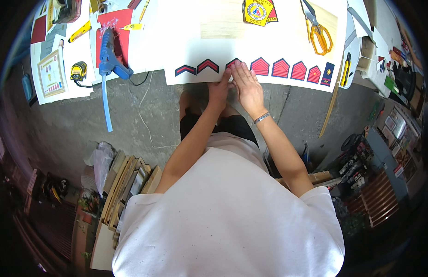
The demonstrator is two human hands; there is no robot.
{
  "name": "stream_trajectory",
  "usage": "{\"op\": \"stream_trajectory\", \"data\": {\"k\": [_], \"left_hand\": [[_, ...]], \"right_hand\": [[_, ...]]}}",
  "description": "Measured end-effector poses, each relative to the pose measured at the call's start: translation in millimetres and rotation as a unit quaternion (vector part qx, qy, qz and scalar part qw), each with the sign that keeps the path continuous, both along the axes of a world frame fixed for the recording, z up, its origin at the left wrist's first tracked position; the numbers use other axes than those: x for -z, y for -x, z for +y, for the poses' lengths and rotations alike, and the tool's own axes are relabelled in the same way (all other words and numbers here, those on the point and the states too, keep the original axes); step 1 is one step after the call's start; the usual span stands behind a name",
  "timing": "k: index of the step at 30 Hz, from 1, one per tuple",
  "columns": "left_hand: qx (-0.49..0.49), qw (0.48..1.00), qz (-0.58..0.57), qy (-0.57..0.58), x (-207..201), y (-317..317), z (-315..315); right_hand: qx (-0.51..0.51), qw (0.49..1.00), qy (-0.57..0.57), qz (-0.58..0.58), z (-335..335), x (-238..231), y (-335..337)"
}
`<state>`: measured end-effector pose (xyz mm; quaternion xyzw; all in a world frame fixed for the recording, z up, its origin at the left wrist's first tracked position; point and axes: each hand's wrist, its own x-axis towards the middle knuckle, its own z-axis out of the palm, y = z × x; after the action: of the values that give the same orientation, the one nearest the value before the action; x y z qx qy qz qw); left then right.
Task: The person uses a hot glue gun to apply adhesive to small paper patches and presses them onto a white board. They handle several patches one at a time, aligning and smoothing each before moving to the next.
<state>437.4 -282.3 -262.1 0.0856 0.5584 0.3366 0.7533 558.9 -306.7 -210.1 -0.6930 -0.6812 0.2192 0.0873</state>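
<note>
White board sheet point(269, 46) covers the worktable above a grey concrete floor, and along its near edge runs a row of red-and-navy chevron patches. Both my hands lie flat and unclenched on that edge, grasping nothing: my left hand point(219, 87) just beside the half-hidden red chevron patch point(233, 62), my right hand point(247, 87) pressing its fingers over it. Orange-handled scissors point(318, 28) lie farther back on the sheet; a blue glue gun point(110, 54) rests well off its left side.

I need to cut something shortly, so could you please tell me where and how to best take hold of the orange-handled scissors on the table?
Grip the orange-handled scissors by the handle loops, which lie nearest the table's front edge. Come from the person's side, likely with the right hand; the closed blades point away, toward the far edge.
</note>
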Motion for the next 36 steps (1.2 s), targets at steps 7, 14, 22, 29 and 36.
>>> {"op": "stream_trajectory", "data": {"k": [7,14,22,29,36], "left_hand": [[-0.047,0.998,0.008,-0.032,3.3,-5.2,-1.4],[-0.027,0.999,0.006,-0.019,11.4,-3.2,-11.3],[0.060,0.990,-0.125,0.036,5.2,51.4,-10.7],[-0.034,0.994,-0.104,0.013,-8.7,27.9,-2.5],[0.415,0.899,0.135,-0.018,-62.3,55.5,29.1]], "right_hand": [[-0.007,1.000,-0.002,-0.007,-3.5,9.1,-2.8],[-0.002,1.000,-0.007,-0.005,-3.7,6.9,0.1],[0.046,0.997,-0.063,0.007,2.7,-15.0,-6.3],[0.005,0.999,-0.028,-0.021,-5.8,3.1,16.1],[0.025,0.998,-0.045,0.032,-10.5,-5.6,-1.4]]}}
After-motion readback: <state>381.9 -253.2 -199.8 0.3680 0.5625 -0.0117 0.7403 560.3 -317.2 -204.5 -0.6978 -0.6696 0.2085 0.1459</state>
